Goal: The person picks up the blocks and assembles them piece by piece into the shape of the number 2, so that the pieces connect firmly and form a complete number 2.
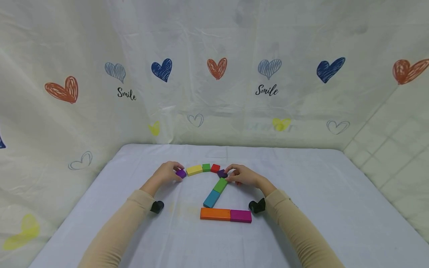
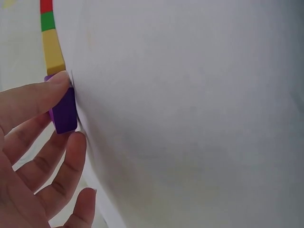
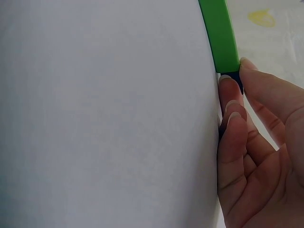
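My left hand (image 1: 166, 172) pinches a purple block (image 1: 181, 174) between thumb and fingers. In the left wrist view that purple block (image 2: 65, 110) sits right at the end of the yellow block (image 2: 53, 50). My right hand (image 1: 244, 175) has thumb and fingers around a dark purple block (image 1: 222, 174), mostly hidden by fingertips in the right wrist view. Just below it in the head view is a light green block (image 1: 220, 185), its corner beside the right thumb. Between the hands, a yellow block, a small green block (image 1: 206, 168) and a red block (image 1: 215, 168) form an arc.
A blue block (image 1: 212, 199) continues the slanting line below the light green one. An orange block (image 1: 215, 214) and a magenta block (image 1: 241, 216) lie end to end along the bottom. All rest on a white-covered table (image 1: 318, 223), with a heart-printed sheet (image 1: 241, 119) behind.
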A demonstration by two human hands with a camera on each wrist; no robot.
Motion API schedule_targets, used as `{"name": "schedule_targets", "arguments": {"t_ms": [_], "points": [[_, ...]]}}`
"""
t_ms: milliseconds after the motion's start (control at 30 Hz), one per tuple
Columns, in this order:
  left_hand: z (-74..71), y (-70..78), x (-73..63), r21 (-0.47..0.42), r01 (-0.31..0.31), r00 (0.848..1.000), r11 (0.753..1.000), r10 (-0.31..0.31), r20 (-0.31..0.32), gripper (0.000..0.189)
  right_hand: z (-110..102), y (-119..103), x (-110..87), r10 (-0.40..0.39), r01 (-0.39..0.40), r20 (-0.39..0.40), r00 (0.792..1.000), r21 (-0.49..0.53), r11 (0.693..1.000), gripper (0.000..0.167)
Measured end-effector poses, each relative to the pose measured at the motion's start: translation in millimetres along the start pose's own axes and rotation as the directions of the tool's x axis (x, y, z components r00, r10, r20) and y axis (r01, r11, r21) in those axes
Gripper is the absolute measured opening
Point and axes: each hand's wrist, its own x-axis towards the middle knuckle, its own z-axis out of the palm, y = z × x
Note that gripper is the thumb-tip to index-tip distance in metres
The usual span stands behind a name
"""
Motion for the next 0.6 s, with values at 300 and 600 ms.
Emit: {"name": "schedule_targets", "arguments": {"t_ms": [300, 600], "points": [[0.9, 2.0, -0.5, -0.013, 0.025, 1.0, 1.0, -0.025, 0.014, 0.046, 0.6, -1.4, -1.1, 0.008, -0.008, -0.005, 1.0, -0.001, 1.0, 0.027], [0.4, 2.0, -1.2, 0.0, 0.019, 1.0, 1.0, -0.019, 0.007, 0.05, 0.1, -0.9, 0.0, 0.002, -0.002, 0.0, 1.0, -0.001, 1.0, 0.026]]}}
